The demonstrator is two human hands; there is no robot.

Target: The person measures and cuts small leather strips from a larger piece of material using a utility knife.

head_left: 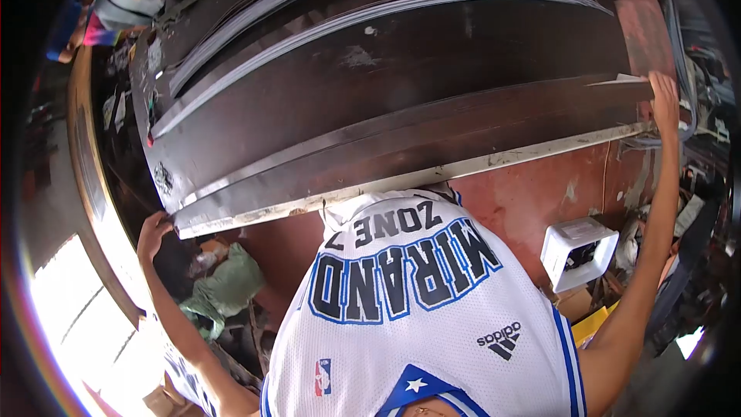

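Observation:
A long, thin dark strip [401, 141], which looks like sheet material, lies along the near edge of a large dark worktable [494, 54]. At its left end, by the table corner, is my left hand [157, 234], its fingers bent and closed on the strip's corner; the fingertips are partly hidden. My right hand [664, 100] grips the far right end, fingers over the top. A small pale edge [629, 79] shows beside the right fingers. Two bundles of thin grey strips [386, 6] lie curved across the back of the table.
A pale, worn rail [494, 162] edges the table above a red front panel [517, 208]. Below it on the right sits a white plastic container [579, 253]. Green cloth [228, 282] lies at lower left. Cables [675, 23] hang at right, and a person in colourful clothing [104, 23] is at upper left.

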